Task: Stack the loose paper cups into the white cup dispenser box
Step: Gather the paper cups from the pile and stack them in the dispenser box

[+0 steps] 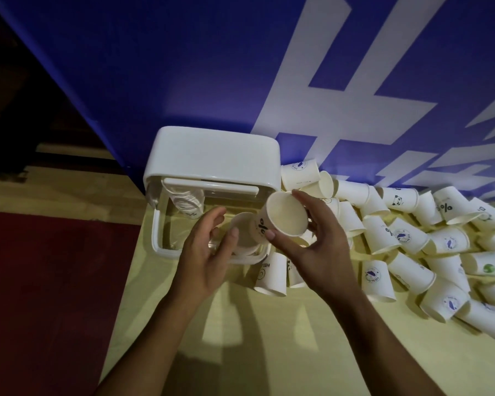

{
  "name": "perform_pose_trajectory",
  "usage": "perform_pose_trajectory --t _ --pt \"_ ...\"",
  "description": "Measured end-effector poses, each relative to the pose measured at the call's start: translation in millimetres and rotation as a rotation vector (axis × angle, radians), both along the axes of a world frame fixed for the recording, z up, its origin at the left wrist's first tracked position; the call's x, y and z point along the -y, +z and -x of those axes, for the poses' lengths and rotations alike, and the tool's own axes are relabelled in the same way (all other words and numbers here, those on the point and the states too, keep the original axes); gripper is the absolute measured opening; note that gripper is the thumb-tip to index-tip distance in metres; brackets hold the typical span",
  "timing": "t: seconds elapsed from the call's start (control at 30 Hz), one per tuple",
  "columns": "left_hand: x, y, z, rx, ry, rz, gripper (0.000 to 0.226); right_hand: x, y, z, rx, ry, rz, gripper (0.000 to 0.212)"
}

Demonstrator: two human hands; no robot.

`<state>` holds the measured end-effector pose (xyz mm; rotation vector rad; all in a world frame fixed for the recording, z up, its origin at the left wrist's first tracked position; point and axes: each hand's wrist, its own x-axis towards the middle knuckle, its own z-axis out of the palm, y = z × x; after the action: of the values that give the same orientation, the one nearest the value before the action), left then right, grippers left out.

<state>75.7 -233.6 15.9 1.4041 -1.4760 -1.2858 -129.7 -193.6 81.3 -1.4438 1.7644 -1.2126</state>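
Gripping paper cup (pixel 283 214) in right hand (pixel 312 247), above dispenser box (pixel 212 158)

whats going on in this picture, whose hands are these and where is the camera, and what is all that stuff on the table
There is one picture, taken by a wide-angle camera worn on a person's head, looking down at their own two bare hands. No robot is involved.

The right hand holds a single paper cup, tilted with its open mouth toward the camera. The left hand grips a short stack of cups at the open front of the white cup dispenser box. Another row of nested cups already lies inside the box.

Everything rests on a pale yellow table. To the right lies a big heap of loose cups, many tipped on their sides, printed with small logos. Behind stands a blue banner with white lettering.
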Motion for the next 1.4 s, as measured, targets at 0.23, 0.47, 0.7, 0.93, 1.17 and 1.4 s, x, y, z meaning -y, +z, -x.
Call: perform_pose_trajectory --t 0.23,0.47,0.7,0.93,1.17,1.4 --pt "3 18 4 -0.102 0.010 0.015 0.059 12 -19 -29 -0.081 0.120 0.060 0.073" --pt "4 9 9 0.008 -0.026 0.018 0.047 13 -47 -35 -0.150 0.163 0.041 0.070" --pt "10 -5 10 0.088 -0.044 -0.010 0.036 15 -63 -36 -0.173 0.167 -0.037 0.071" --pt "13 -11 11 0.121 -0.052 -0.037 0.037 17 -71 -34 -0.163 0.158 -0.076 0.070" --pt "14 -12 10 0.136 -0.054 -0.039 0.037 16 -68 -34 -0.128 0.165 -0.116 0.077" --pt "-21 37 15 0.171 0.010 0.187 0.040 -27 -38 19 -0.186 0.051 -0.145 0.062"
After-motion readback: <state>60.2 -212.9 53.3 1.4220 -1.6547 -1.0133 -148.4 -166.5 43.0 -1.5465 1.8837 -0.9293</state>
